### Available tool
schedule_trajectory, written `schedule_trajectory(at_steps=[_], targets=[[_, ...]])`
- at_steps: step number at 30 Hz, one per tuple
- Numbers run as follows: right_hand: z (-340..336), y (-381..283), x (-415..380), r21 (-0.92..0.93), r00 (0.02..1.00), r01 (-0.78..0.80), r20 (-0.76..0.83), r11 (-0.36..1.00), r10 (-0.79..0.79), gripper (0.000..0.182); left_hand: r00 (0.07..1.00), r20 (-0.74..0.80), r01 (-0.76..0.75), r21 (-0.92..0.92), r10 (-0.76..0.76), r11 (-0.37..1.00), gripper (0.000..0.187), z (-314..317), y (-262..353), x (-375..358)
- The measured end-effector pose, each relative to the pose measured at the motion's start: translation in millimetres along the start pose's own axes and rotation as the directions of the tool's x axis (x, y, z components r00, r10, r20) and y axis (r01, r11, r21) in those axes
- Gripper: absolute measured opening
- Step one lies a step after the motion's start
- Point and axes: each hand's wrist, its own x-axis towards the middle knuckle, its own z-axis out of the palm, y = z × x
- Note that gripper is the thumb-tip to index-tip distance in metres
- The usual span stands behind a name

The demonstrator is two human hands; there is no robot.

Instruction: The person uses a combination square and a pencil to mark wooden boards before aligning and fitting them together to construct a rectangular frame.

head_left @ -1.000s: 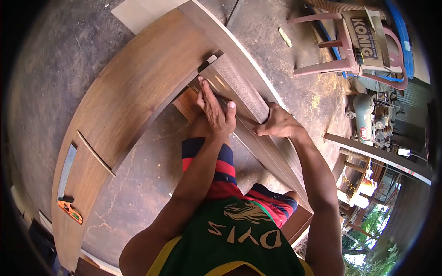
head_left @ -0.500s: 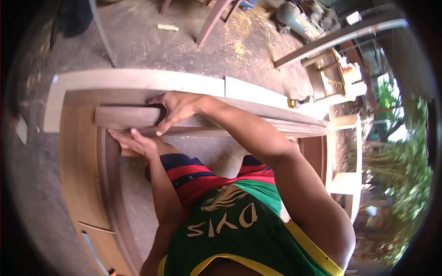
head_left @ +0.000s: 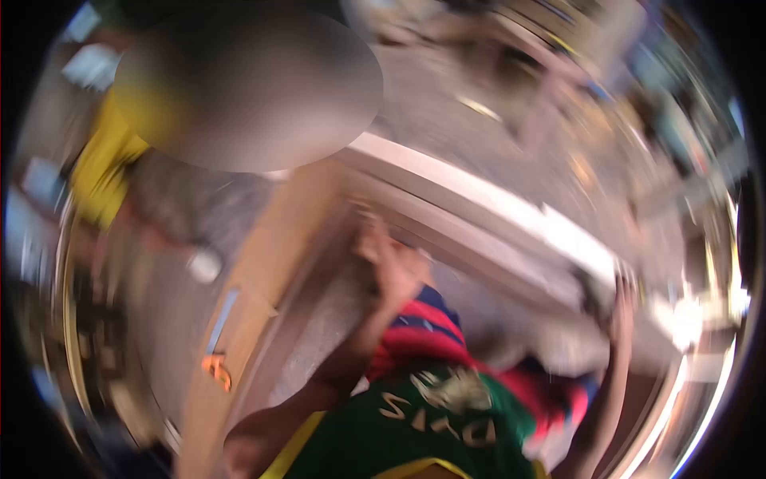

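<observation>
I see a big wooden frame (head_left: 263, 263) lying on the concrete floor (head_left: 335, 335), its long pale rail (head_left: 471, 199) running from the middle out to the right. The view is badly smeared, so I judge only roughly: the frame looks assembled into one piece, and the hands are on the rail's inner edge, so fitting along it seems unfinished. My left hand (head_left: 392, 263) rests against the rail near the corner; I cannot tell how its fingers are set. My right hand (head_left: 621, 307) reaches up to the rail farther right, fingers equally unclear. A small orange tool (head_left: 215, 369) lies on the frame's near side. Another person in yellow (head_left: 100, 172) stands top left, amid blurred workshop clutter.
</observation>
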Motion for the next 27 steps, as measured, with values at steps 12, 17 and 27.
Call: schedule_trajectory(at_steps=[12, 17, 27], targets=[[-22, 149, -184, 0.395, 0.832, -0.35, -0.287, 0.85, 0.476, 0.093, 0.241, 0.772, -0.79, -0.196, 0.588, 0.581, 0.096, 135, 195, -58], [19, 192, -243, 0.811, 0.53, -0.463, -0.071, 0.359, 0.845, 0.083, 0.12, 0.94, -0.792, -0.102, 0.318, 0.602, 0.089, 202, 242, -89], [53, 196, -224, 0.92, 0.567, -0.062, 0.352, -0.388, 0.745, 0.054, 0.082, 0.901, -0.681, -0.261, 0.426, 0.684, 0.066, 188, 255, -82]])
